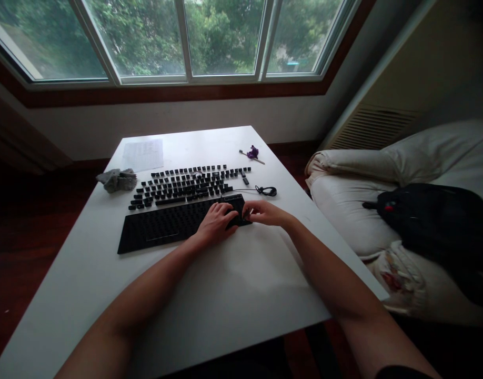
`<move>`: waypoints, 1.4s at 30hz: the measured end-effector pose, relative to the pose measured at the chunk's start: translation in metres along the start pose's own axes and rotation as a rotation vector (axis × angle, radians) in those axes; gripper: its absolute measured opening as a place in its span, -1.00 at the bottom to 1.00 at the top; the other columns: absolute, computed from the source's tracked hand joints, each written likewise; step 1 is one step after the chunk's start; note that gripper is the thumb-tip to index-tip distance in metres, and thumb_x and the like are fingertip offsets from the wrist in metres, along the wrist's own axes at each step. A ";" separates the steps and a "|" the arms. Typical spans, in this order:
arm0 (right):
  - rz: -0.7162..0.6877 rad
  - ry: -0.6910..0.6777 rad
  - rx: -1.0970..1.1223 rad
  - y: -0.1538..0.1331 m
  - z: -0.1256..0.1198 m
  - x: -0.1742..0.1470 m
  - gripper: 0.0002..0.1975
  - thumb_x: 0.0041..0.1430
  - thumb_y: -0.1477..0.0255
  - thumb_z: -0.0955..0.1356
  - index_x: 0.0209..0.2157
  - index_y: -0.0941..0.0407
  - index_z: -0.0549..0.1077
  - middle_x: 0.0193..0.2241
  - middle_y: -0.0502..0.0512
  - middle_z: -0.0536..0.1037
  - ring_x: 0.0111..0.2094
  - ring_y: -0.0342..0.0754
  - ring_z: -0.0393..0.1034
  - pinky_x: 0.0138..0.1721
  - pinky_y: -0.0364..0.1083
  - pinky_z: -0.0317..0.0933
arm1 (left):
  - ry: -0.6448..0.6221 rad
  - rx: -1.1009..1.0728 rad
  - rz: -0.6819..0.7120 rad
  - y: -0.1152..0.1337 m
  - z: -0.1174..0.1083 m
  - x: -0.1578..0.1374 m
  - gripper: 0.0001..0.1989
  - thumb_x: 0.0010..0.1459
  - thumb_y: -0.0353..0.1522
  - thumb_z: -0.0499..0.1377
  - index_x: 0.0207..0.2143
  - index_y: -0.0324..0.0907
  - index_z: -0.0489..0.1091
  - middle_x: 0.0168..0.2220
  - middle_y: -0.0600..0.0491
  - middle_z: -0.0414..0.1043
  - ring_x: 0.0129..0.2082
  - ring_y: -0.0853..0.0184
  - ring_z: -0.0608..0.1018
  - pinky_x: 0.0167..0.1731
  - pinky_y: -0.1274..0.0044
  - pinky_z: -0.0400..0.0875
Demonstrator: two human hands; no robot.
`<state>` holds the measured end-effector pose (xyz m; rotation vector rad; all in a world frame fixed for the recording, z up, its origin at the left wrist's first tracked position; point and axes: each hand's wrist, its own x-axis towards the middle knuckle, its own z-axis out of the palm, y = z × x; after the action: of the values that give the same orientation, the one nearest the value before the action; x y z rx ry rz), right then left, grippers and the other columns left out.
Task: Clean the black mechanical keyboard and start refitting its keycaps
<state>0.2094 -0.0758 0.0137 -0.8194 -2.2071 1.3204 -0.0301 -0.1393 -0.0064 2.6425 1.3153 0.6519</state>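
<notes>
The left hand (218, 222) is resting spread on the keyboard (158, 226), apparently steadying it; toward three o'clock, the right hand (264, 212) is working, its grip unclear; next seemingly calls for fingertip precision.

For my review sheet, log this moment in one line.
left hand: on keyboard | right hand: at keyboard's right end | keycaps: in rows behind

A white worktop (233, 289) carries a black keyboard (158, 231), rows of keycaps (201, 190) beyond, grey cloth (117, 180) left, paper (143, 155) far left, coiled cable (270, 188) right, purple object (253, 152) far right.
</notes>
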 end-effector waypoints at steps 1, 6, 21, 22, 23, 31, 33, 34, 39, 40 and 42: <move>-0.014 -0.003 -0.040 -0.004 0.000 -0.001 -0.86 0.10 0.40 0.43 -0.26 0.09 0.55 -0.39 -0.01 0.57 -0.41 -0.11 0.41 -0.41 -0.16 0.29 | -0.001 0.001 0.002 0.000 0.000 0.000 -0.59 0.18 -0.25 0.25 0.09 -0.02 0.41 0.12 -0.07 0.32 0.14 0.07 0.34 0.22 0.14 0.19; -0.120 0.009 -0.140 -0.019 0.001 -0.002 -0.83 0.17 0.31 0.42 -0.22 0.07 0.59 -0.33 0.05 0.56 -0.38 -0.10 0.40 -0.36 -0.13 0.30 | -0.002 0.017 0.008 0.000 0.001 0.000 -0.60 0.20 -0.22 0.25 0.08 -0.02 0.41 0.11 -0.07 0.32 0.14 0.08 0.34 0.22 0.15 0.19; 0.071 0.406 0.337 0.017 -0.008 0.007 -0.59 0.22 0.10 0.38 -0.50 0.15 0.47 -0.51 0.09 0.55 -0.62 -0.16 0.34 -0.58 -0.14 0.21 | 0.003 0.027 0.012 -0.001 -0.001 -0.002 -0.59 0.20 -0.21 0.24 0.09 -0.05 0.40 0.12 -0.09 0.32 0.15 0.08 0.34 0.23 0.15 0.18; 0.072 0.436 0.369 0.018 -0.008 0.007 -0.59 0.20 0.10 0.40 -0.50 0.15 0.47 -0.49 0.09 0.56 -0.62 -0.16 0.34 -0.58 -0.14 0.23 | 0.004 0.025 0.014 -0.001 -0.001 -0.002 -0.59 0.20 -0.21 0.24 0.09 -0.06 0.41 0.12 -0.09 0.32 0.15 0.07 0.34 0.23 0.15 0.18; 0.067 0.453 0.388 0.018 -0.008 0.007 -0.59 0.19 0.09 0.41 -0.50 0.16 0.47 -0.48 0.10 0.57 -0.61 -0.16 0.35 -0.58 -0.14 0.24 | 0.008 0.021 0.015 -0.001 -0.001 -0.002 -0.60 0.20 -0.21 0.25 0.09 -0.06 0.41 0.12 -0.09 0.33 0.15 0.07 0.35 0.22 0.15 0.19; -0.018 0.447 0.404 -0.003 0.012 0.009 -0.58 0.21 0.07 0.40 -0.44 0.17 0.53 -0.46 0.08 0.58 -0.55 -0.15 0.43 -0.49 -0.16 0.33 | 0.134 -0.153 -0.065 -0.003 0.001 0.000 -0.68 0.24 -0.22 0.23 0.03 -0.06 0.43 -0.02 -0.02 0.47 0.01 0.15 0.47 0.11 0.26 0.31; -0.023 0.453 0.406 -0.007 0.016 0.010 -0.58 0.21 0.07 0.40 -0.44 0.16 0.54 -0.45 0.08 0.59 -0.54 -0.15 0.44 -0.48 -0.15 0.35 | 0.159 -0.201 -0.074 -0.004 0.001 -0.001 -0.74 0.26 -0.24 0.21 -0.01 -0.07 0.45 -0.06 -0.01 0.50 -0.02 0.17 0.49 0.09 0.28 0.32; -0.024 0.453 0.405 -0.009 0.018 0.010 -0.58 0.21 0.07 0.40 -0.43 0.16 0.55 -0.45 0.08 0.59 -0.53 -0.14 0.44 -0.47 -0.15 0.35 | 0.167 -0.219 -0.080 -0.005 0.001 -0.001 -0.76 0.26 -0.26 0.21 -0.04 -0.07 0.46 -0.09 0.00 0.52 -0.03 0.18 0.50 0.07 0.29 0.33; -0.032 0.466 0.372 -0.013 0.025 0.010 -0.59 0.22 0.08 0.40 -0.43 0.15 0.56 -0.48 0.07 0.59 -0.53 -0.13 0.45 -0.45 -0.14 0.36 | 0.164 -0.265 -0.117 -0.006 0.000 -0.003 -0.82 0.24 -0.32 0.21 -0.09 -0.08 0.47 -0.14 0.01 0.53 -0.11 0.20 0.52 -0.02 0.34 0.37; -0.035 0.473 0.370 -0.013 0.026 0.010 -0.60 0.23 0.08 0.39 -0.43 0.15 0.56 -0.50 0.07 0.58 -0.54 -0.13 0.44 -0.46 -0.14 0.35 | 0.159 -0.268 -0.124 -0.006 0.000 -0.003 -0.81 0.24 -0.33 0.21 -0.09 -0.09 0.47 -0.16 0.02 0.53 -0.13 0.21 0.53 -0.04 0.35 0.37; -0.037 0.487 0.364 -0.012 0.028 0.011 -0.60 0.24 0.09 0.39 -0.43 0.15 0.56 -0.55 0.05 0.56 -0.56 -0.12 0.43 -0.48 -0.14 0.34 | 0.150 -0.277 -0.135 -0.005 -0.001 -0.003 -0.81 0.22 -0.34 0.22 -0.10 -0.09 0.46 -0.19 0.02 0.52 -0.16 0.23 0.53 -0.08 0.38 0.38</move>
<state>0.1807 -0.0908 0.0127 -0.8435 -1.5453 1.2860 -0.0361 -0.1385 -0.0083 2.3034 1.3171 0.9509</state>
